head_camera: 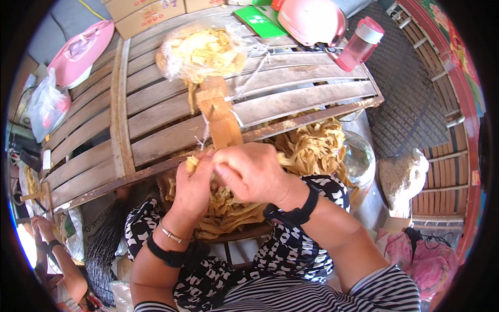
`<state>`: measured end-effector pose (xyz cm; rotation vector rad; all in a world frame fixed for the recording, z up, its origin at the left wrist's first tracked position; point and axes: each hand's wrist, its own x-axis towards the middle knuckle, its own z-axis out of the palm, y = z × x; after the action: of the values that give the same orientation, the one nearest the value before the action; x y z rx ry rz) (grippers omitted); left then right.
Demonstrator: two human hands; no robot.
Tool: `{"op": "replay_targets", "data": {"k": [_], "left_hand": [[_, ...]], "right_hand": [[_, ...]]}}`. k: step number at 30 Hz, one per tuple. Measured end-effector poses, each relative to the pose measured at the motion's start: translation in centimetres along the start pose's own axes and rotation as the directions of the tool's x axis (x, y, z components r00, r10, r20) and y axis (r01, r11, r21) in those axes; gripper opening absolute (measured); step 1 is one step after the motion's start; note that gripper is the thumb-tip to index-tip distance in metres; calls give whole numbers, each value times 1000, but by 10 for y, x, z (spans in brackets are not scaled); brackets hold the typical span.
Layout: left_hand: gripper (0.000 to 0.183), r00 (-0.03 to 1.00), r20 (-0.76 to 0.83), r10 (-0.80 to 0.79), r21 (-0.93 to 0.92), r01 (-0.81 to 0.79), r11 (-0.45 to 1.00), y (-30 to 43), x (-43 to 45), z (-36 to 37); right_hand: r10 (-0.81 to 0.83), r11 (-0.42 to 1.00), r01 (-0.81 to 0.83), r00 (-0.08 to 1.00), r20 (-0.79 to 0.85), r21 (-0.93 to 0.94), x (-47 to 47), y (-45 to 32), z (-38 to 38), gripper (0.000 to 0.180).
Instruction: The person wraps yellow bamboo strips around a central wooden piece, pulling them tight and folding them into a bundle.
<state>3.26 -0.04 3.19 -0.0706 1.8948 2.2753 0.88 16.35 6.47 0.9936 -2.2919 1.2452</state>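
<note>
My left hand (193, 183) is closed around a pale yellow dried plant-like strip (191, 163), whose end pokes out above the thumb. Right against it, my right hand (251, 171) is curled into a fist; its fingers hide most of what they grip, apparently the same strip. Just beyond both hands, a notched wooden block (220, 117) slopes down over the table edge, tied with white string. Beneath my hands, a heap of yellow-brown strips (234, 214) lies at my lap. Another tangled bundle of strips (315, 148) sits to the right, under the table edge.
The slatted table (163, 117) has a rusty metal frame. On it lie a plastic bag of pale strips (206, 50), a green booklet (259, 21), a pink helmet (310, 19), a pink bottle (360, 45) and a pink sun hat (80, 50). Another person's hands (45, 230) show at lower left.
</note>
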Motion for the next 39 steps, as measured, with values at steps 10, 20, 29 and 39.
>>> {"op": "replay_targets", "data": {"k": [10,20,29,39], "left_hand": [[40,893,450,-8,255,-120,960,60,-21,-11],[27,654,292,698,721,-630,289,33,-9,-8],[3,895,347,279,688,-445,573,31,-17,-9],[19,999,-47,11,-129,-17,992,52,-18,-16]], "right_hand": [[345,887,-375,926,152,270,-8,-7,-9,30],[714,35,-690,524,465,723,-5,-19,-5,12],[308,951,-284,915,262,-125,-25,-12,-1,36],[503,-148,-818,422,754,556,-9,-20,-27,49]]}}
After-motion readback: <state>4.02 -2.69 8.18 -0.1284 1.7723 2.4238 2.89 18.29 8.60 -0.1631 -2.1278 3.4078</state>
